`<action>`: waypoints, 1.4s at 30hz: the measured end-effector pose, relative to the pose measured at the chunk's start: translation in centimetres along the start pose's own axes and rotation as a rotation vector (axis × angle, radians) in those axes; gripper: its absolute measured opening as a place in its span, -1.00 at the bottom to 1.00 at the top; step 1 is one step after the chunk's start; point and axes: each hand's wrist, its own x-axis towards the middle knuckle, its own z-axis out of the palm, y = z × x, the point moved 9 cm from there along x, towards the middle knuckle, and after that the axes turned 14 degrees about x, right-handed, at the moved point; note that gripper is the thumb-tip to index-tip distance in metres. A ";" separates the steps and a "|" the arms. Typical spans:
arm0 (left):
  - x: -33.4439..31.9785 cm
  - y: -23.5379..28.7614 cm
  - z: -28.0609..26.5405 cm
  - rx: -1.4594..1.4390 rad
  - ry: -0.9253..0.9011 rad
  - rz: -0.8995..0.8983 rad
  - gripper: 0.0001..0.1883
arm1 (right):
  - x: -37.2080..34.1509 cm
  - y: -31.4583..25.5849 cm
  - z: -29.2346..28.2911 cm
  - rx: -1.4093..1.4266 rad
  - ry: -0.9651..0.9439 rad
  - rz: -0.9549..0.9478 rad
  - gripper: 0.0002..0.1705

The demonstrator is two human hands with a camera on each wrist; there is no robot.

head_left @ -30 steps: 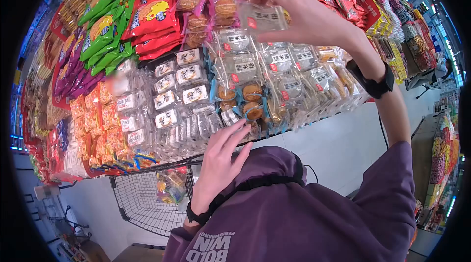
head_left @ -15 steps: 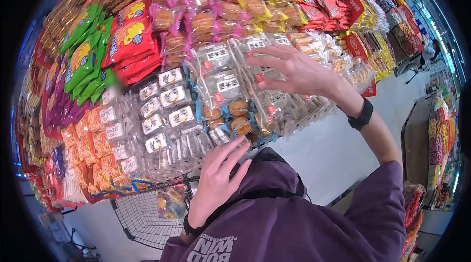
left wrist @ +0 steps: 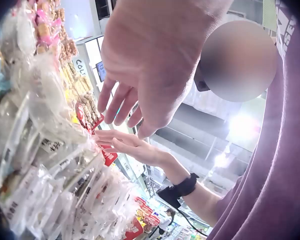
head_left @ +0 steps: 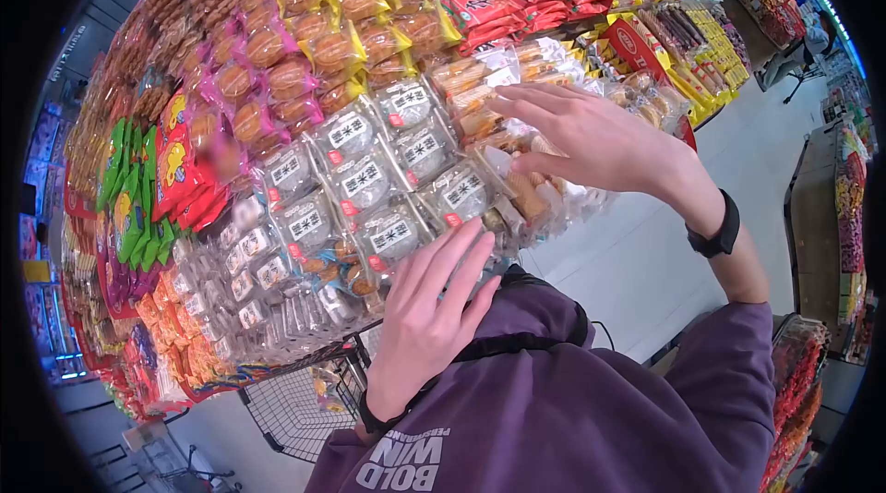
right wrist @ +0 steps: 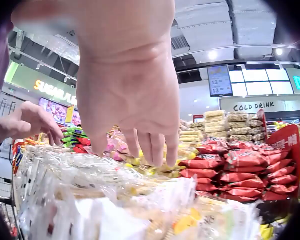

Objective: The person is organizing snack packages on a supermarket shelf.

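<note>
Rice-cake packets (head_left: 366, 181) are looking light, soft and slippery (best pinched by one corner). Left hand (head_left: 425, 322) and right hand (head_left: 604, 140) are holding nothing, both loosely outstretched.

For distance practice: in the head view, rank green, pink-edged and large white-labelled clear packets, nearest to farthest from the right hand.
1. Large clear packets: left of right hand
2. Pink-edged packets: upper left
3. Green packets: far left
</note>
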 end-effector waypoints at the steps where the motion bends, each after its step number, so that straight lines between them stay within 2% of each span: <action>1: 0.8 0.5 1.0 0.018 -0.027 -0.004 -0.50 | -1.1 1.4 -0.5 -0.018 0.021 0.029 -0.29; 8: 5.2 4.3 5.8 0.117 -0.088 0.075 -0.49 | -6.2 7.5 -2.7 0.003 0.013 0.153 -0.17; 9: 5.7 4.7 6.3 0.118 -0.088 0.063 -0.49 | -6.5 7.6 -3.2 -0.031 0.055 0.115 -0.19; 11: 6.7 5.6 7.3 0.117 -0.088 0.030 -0.49 | -6.9 7.4 -3.7 -0.098 0.130 0.035 -0.21; 12: 7.1 5.9 7.7 0.132 -0.072 0.000 -0.53 | -7.1 6.8 -3.9 -0.043 0.152 0.000 -0.26; 15: 7.3 6.3 8.4 0.175 -0.023 -0.042 -0.59 | -7.2 5.2 -2.2 0.040 0.096 -0.099 -0.35; 16: 7.3 6.3 8.3 0.188 0.012 -0.070 -0.67 | -7.4 4.7 -1.6 0.107 0.111 -0.135 -0.41; 22: 6.6 5.6 9.4 0.191 0.034 -0.067 -0.80 | -8.1 3.9 1.4 0.210 0.206 -0.092 -0.47; 35: 7.2 5.5 9.9 0.181 0.038 -0.134 -0.78 | -8.3 4.5 2.5 0.233 0.310 -0.042 -0.42; 40: 7.9 6.0 9.5 0.216 0.056 -0.133 -0.60 | -8.7 4.9 1.4 0.338 0.270 -0.043 -0.39; 42: 8.4 6.6 9.7 0.214 0.023 -0.125 -0.61 | -8.7 6.2 -0.4 0.305 0.312 0.003 -0.38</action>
